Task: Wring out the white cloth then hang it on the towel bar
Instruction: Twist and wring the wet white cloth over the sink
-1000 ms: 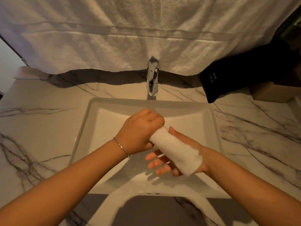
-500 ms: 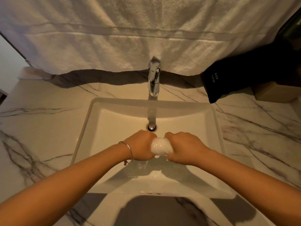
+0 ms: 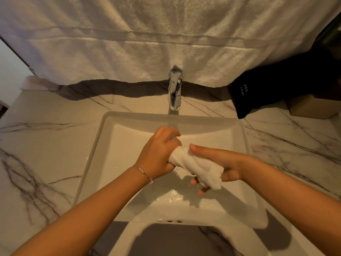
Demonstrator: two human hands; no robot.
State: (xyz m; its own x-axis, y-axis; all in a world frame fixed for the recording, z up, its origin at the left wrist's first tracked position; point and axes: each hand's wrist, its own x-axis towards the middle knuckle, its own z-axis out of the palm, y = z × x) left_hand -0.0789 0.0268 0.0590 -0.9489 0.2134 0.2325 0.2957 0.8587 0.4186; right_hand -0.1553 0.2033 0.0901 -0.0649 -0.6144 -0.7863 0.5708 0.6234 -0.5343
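Plainly, the head view, the only one, shows the wringing step in hand over the sink [image 3: 239, 137]. The white cloth [image 3: 195, 166] is rolled into a short, twisted rope above the basin, running from about ten o'clock down to four o'clock between the two hands. The left hand [image 3: 158, 154] is fisted around the cloth's upper end, knuckles up, a thin bracelet [image 3: 144, 173] on the wrist. The right hand [image 3: 221, 164] is looser: its thumb lies along the top of the roll and its fingers [image 3: 202, 192] are partly spread underneath, so the lower end pokes out free at about five o'clock.

To do this well, the right hand probably needs to wrap fully around the cloth before the next twist, then turn opposite to the left, keeping the roll low over the basin so drips land there and not on the counter [image 3: 46, 137]. Wet sheen lies on the basin floor at six o'clock; no stream shows from the faucet [image 3: 175, 93] at twelve o'clock.

A large white towel [image 3: 147, 43] hangs across the top of the view. The towel bar itself is not visible, so the hanging spot cannot be told.
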